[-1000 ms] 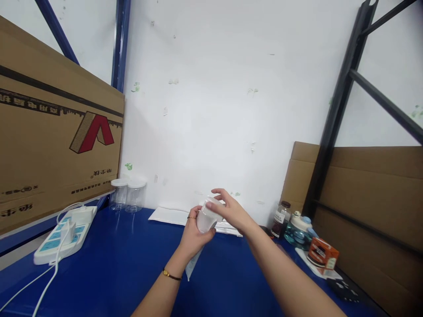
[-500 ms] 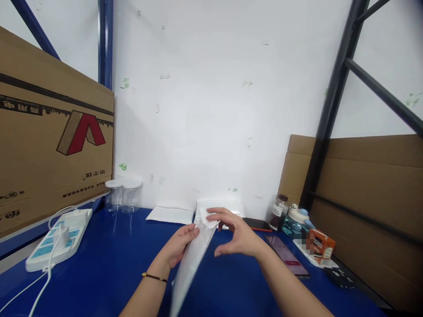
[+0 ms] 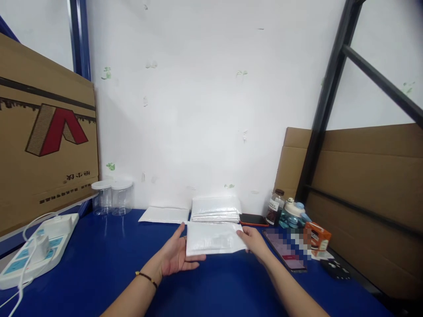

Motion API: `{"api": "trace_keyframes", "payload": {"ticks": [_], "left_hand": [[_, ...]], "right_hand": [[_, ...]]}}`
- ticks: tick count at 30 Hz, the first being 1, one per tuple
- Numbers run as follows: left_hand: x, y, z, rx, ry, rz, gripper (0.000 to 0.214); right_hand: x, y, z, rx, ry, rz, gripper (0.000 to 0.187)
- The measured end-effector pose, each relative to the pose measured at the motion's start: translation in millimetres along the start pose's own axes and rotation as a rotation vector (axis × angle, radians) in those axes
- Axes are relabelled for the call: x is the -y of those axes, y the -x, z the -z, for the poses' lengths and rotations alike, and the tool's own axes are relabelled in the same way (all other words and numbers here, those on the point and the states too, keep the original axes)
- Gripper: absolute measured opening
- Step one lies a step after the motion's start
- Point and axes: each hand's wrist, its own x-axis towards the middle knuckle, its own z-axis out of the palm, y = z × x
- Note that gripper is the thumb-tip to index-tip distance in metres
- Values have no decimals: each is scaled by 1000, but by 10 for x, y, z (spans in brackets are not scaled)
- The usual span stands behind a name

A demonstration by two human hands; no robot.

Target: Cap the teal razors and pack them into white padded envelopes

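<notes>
A white padded envelope [image 3: 214, 240] is held level just above the blue table, its long side facing me. My right hand [image 3: 254, 242] grips its right end, thumb on top and the other fingers hidden beneath. At the left end is my left hand [image 3: 180, 255], palm turned up and fingers spread, the thumb beside the corner and fingertips along the near edge. Directly behind lies a stack of similar white padded envelopes [image 3: 216, 208]. Another flat white padded envelope [image 3: 164, 215] rests to the left of that stack.
Two clear lidded jars [image 3: 121, 200] and a white power strip [image 3: 39, 251] stand on the left of the blue table [image 3: 132, 264]. At right are phones [image 3: 289, 255], a dark bottle [image 3: 275, 207], a water bottle [image 3: 292, 215] and an orange box [image 3: 317, 237]. Cardboard flanks both sides.
The envelope has turned from steeply tilted to lying level, away from me. My right hand has closed on its right end; my left hand has loosened and spread its fingers. The view shifted slightly right.
</notes>
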Motion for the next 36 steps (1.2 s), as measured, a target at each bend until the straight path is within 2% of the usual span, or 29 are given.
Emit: {"api": "trace_keyframes", "payload": {"ticks": [3, 6, 10, 13, 16, 18, 20, 21, 23, 24, 27, 29, 31, 34, 36], "left_hand": [[-25, -267, 174, -249, -170, -75, 47], [-27, -429, 281, -371, -290, -100, 45], [-203, -481, 330, -352, -441, -151, 42], [-513, -513, 339, -312, -592, -275, 41], [-894, -520, 456, -272, -713, -415, 44], [-1116, -483, 670, -190, -877, -477, 47], [-1260, -431, 997, -126, -1126, -491, 57], [-1296, -409, 1186, -169, -1264, -463, 69], [-1303, -390, 1555, -346, -1529, -383, 98], [-1284, -390, 1712, -397, -1631, -337, 107], [-1203, -401, 1982, -465, -1798, -214, 116], [-1171, -388, 1992, -503, -1846, -170, 109], [-1162, -349, 1918, -542, -1885, -176, 96], [-1154, -244, 1776, -586, -1928, -202, 69], [-1136, -155, 1714, -618, -1927, -182, 57]], "right_hand": [[-180, -112, -43, -33, -28, -132, 29], [-195, -124, -56, -34, -102, -84, 31], [29, -201, 43, -40, -135, 73, 35], [352, -395, 90, -109, -106, 141, 34], [695, -620, 8, -181, -120, 157, 34], [880, -718, -91, -194, -149, 171, 34], [1018, -743, -165, -190, -156, 198, 35], [1072, -729, -176, -179, -141, 214, 34], [1169, -655, -134, -151, -61, 247, 34], [1219, -602, -85, -133, 2, 259, 33], [1417, -423, 115, -66, 229, 277, 32], [1597, -310, 227, -19, 351, 286, 31], [1791, -215, 281, 18, 431, 289, 31], [2022, -117, 257, 32, 491, 307, 29], [2097, -94, 194, -13, 499, 347, 26]]}}
